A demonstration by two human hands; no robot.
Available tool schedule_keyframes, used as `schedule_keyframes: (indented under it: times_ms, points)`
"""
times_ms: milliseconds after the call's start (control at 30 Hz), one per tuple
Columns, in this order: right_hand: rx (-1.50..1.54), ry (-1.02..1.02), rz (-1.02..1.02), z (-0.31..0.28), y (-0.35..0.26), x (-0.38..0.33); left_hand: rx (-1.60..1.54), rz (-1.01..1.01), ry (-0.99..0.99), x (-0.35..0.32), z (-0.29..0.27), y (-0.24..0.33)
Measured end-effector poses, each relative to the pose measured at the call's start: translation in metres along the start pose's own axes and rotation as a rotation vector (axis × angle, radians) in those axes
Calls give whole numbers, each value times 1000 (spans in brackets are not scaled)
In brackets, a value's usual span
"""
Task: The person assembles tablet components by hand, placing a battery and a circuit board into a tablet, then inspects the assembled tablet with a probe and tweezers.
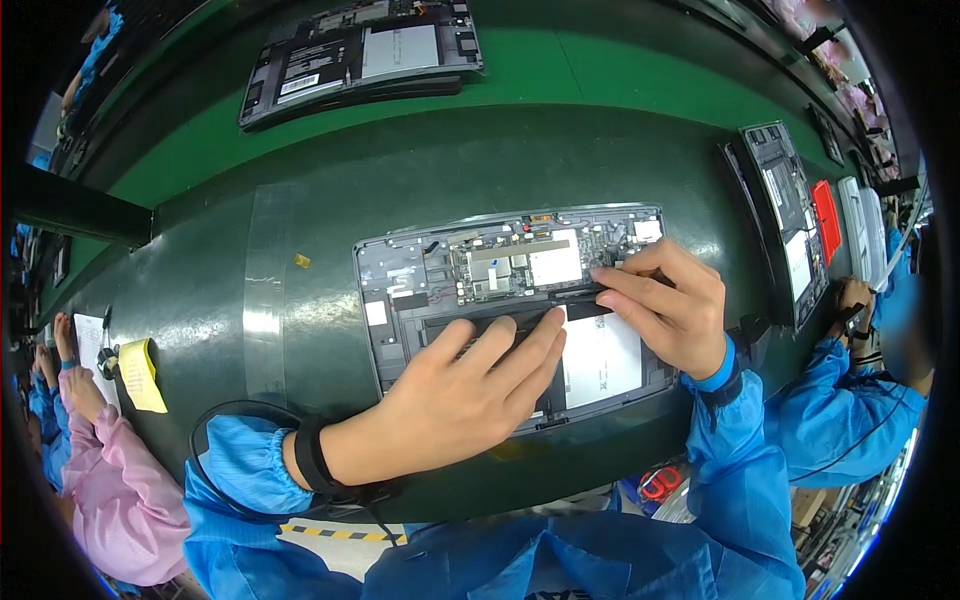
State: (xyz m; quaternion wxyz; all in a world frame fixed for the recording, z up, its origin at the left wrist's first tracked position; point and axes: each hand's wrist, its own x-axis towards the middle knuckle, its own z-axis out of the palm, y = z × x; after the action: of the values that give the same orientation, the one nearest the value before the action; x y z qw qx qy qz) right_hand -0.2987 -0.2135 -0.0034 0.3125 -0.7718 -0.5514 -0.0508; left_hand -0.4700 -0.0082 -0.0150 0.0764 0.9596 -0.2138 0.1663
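Observation:
An opened tablet-like device lies on the bench in front of me, its inside facing up. Its circuit board runs along the far part, with a silver shield and a white label. Nearer to me is the black battery section with a large white label. My left hand rests over this section with fingers spread, the fingertips touching down near a black strip. At the board's near right edge my right hand has thumb and index finger close together in a pinch. Whatever sits between them is too small to make out.
Similar opened devices lie on the far green shelf and stacked at the right. Beside that stack is a red object. A yellow note lies at the left. Co-workers in pink and blue sleeves sit on either side.

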Motion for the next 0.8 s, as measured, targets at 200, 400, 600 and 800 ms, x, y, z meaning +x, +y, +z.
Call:
schedule_keyframes:
  times_ms: [200,400,600,800]
  points:
    - [23,4,2,-1,1,0,3,-7,-23,0,-2,1]
    - [24,-1,-4,0,0,0,4,3,-28,0,-1,1]
    - [27,9,21,-3,-1,0,-9,-41,-1,2,0,1]
    - [119,-57,313,-26,-16,12,-20,-54,16,1,0,1]
